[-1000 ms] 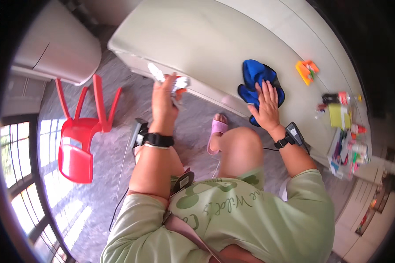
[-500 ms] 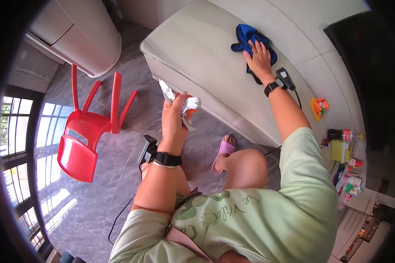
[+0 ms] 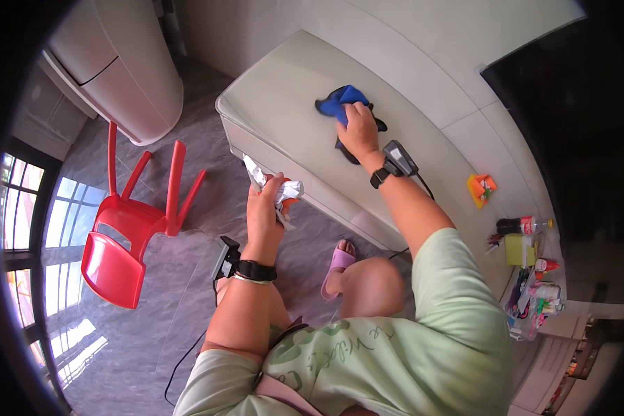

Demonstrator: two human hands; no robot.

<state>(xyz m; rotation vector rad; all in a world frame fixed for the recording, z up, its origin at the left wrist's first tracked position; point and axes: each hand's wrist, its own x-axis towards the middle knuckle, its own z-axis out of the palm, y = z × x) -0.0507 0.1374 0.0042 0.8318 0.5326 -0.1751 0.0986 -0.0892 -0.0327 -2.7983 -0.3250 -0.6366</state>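
Observation:
My right hand [image 3: 359, 132] lies on a blue cloth [image 3: 341, 102] with black edges, its fingers bent into the fabric. The cloth is bunched on the top of a long, low cream cabinet [image 3: 277, 90]. Off the cabinet's front side, above the floor, my left hand [image 3: 261, 211] is closed round crumpled white paper [image 3: 289, 191] with bits of orange showing in it. Part of that bundle is hidden by my fingers and palm.
A red plastic chair [image 3: 118, 260] lies tipped over on the grey floor at left, near a rounded silvery appliance [image 3: 142, 76]. Toward the cabinet's right end are an orange folded-paper box [image 3: 480, 191], a dark drink bottle [image 3: 516, 226] and several small items. A black screen [image 3: 568, 139] stands behind.
My right hand has drawn the blue cloth leftward along the cabinet top, and its spread fingers are now bent. The left hand keeps its hold on the paper. The view has shifted slightly.

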